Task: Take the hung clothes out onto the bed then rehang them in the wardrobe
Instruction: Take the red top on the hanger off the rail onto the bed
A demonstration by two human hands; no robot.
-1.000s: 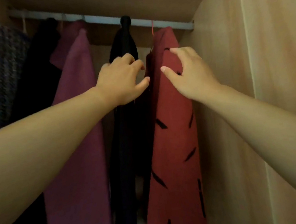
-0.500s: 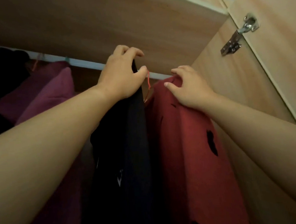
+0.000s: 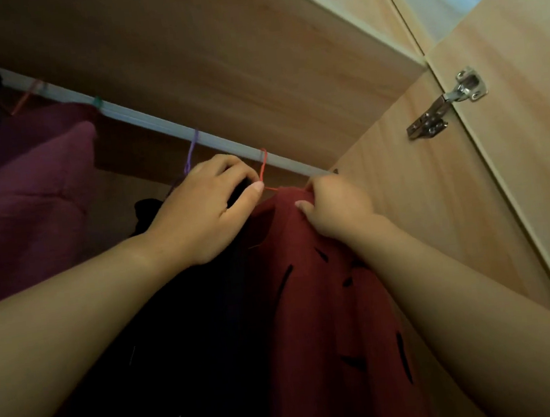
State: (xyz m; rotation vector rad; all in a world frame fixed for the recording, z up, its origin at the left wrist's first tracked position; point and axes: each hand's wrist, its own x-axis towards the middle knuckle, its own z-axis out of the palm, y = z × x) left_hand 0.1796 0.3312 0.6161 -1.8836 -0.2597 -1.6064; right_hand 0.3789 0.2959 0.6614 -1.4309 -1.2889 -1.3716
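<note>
Two hands up at the rail (image 3: 226,142), which carries four hanger hooks (image 3: 192,149).
Left hand (image 3: 206,212) pinches the red hanger (image 3: 264,167); right hand (image 3: 338,208) grips the one red garment (image 3: 328,304), hanging beside one black garment (image 3: 193,318).

Left hand (image 3: 206,212) now at red hanger (image 3: 263,168)

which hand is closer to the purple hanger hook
Left. The left hand, gripping the black garment, is just below the purple hanger hook; the right hand grips the red garment farther right.
</note>
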